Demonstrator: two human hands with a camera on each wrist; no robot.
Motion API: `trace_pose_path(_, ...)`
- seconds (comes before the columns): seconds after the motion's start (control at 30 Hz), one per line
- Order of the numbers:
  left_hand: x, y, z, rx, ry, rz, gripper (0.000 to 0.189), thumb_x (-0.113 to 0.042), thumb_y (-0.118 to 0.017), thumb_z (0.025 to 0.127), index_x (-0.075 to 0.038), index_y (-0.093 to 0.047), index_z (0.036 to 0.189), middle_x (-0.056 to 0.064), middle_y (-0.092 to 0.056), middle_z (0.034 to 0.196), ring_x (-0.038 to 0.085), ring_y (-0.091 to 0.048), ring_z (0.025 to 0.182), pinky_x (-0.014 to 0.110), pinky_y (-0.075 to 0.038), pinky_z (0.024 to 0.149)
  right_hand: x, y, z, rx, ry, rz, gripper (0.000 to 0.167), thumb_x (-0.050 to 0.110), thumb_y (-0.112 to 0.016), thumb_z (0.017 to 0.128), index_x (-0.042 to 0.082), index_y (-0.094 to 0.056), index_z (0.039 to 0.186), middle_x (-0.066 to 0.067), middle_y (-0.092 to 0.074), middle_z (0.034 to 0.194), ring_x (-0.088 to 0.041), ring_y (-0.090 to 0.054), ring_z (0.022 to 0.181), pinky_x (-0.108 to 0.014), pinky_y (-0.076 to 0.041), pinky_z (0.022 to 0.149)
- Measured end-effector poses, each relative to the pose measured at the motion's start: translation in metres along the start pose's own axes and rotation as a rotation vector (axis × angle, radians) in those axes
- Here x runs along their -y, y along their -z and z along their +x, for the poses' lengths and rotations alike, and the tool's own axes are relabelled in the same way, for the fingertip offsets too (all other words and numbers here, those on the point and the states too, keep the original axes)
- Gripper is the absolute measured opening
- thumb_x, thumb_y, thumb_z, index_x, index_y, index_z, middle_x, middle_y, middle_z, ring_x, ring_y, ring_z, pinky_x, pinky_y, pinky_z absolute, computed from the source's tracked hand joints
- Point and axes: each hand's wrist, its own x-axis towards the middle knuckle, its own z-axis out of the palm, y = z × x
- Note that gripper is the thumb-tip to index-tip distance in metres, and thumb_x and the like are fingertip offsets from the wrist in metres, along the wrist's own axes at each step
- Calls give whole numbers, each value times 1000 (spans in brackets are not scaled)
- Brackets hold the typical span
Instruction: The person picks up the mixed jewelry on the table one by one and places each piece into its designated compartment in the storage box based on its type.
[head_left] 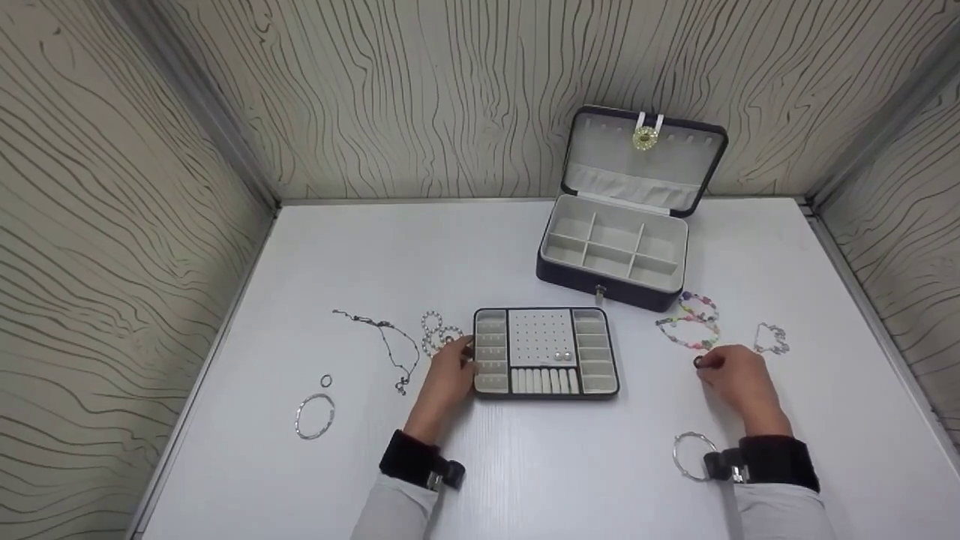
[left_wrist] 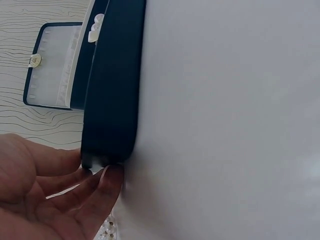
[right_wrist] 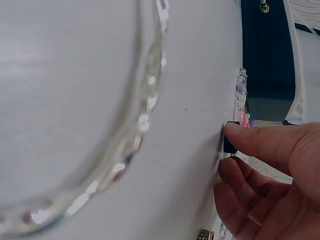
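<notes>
My left hand (head_left: 448, 373) grips the left side of a dark-edged jewelry tray (head_left: 504, 337). In the left wrist view, the thumb and fingers (left_wrist: 107, 185) meet the end of its dark side wall (left_wrist: 112, 85). Small slots, a white earring panel and a row of ring rolls fill the tray, with a pair of pearl earrings (head_left: 562, 356) on the panel. Between thumb and fingertips, my right hand (head_left: 739, 379) pinches a small black ring (right_wrist: 230, 142) close to the table. Just beyond it lie colorful bead bracelets (head_left: 691, 334).
Behind the tray stands an open jewelry box (head_left: 600, 283), its lid raised. A silver bangle (head_left: 676, 457) lies beside the right wrist, a silver bracelet (head_left: 771, 346) farther right. To the left are a pearl strand (head_left: 429, 330), a dark chain (head_left: 390, 349), a ring (head_left: 325, 381) and another bangle (head_left: 315, 435).
</notes>
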Motion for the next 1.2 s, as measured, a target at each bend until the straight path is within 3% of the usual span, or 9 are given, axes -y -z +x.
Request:
trace_pose_path(0.13, 0, 1, 0, 2, -20, -5, 47, 4, -57, 89, 6, -51, 136, 17, -63, 113, 28, -61, 102, 42, -51, 87, -2, 1, 2, 34, -3, 19, 12, 4, -69, 86, -6, -69, 93, -16, -66, 86, -32, -60, 81, -39, -46, 70)
trace_pose_path(0.27, 1, 2, 0, 11, -19, -11, 47, 3, -58, 90, 6, -51, 136, 16, -63, 113, 28, -61, 102, 41, -51, 88, -1, 4, 1, 47, -12, 44, 17, 8, -65, 89, -7, -66, 97, -23, -65, 93, -34, -60, 84, -37, -45, 68)
trace_pose_path(0.4, 1, 2, 0, 15, -22, -18, 47, 3, -58, 89, 6, -50, 136, 17, -63, 113, 28, -61, 101, 41, -51, 88, 5, 5, -2, 4, -19, 81, 15, 8, -63, 90, -5, -63, 97, -27, -65, 101, -33, -62, 86, -34, -45, 64)
trace_pose_path(0.6, 1, 2, 0, 9, -25, -16, 47, 4, -57, 89, 6, -51, 135, 18, -63, 113, 29, -61, 101, 43, -51, 88, 24, 3, -7, -85, 19, 203, 10, 4, -63, 91, -4, -62, 99, -26, -66, 106, -21, -65, 78, -25, -49, 58)
trace_pose_path(0.8, -2, 2, -1, 5, 3, 0, 46, 2, -57, 91, 5, -51, 136, 16, -63, 114, 29, -60, 105, 43, -50, 90, 45, 2, -12, -143, 57, 325, 17, 3, -60, 95, -7, -60, 109, -23, -63, 109, -9, -63, 81, -25, -55, 69)
trace_pose_path(1.07, 0, 2, 0, 1, -20, -1, 47, 4, -57, 89, 6, -51, 135, 17, -64, 113, 30, -60, 104, 43, -50, 89, 62, 0, -16, -106, 82, 480, 39, 1, -51, 100, -5, -45, 137, -27, -56, 120, -3, -63, 86, -20, -54, 79)
trace_pose_path(1.2, 0, 2, 1, 5, -27, -3, 47, 4, -57, 89, 6, -52, 135, 17, -64, 113, 30, -61, 104, 44, -50, 89, 67, -5, -17, -90, 112, 509, 35, 0, -52, 100, -5, -50, 135, -27, -55, 119, -4, -65, 86, -21, -54, 80)
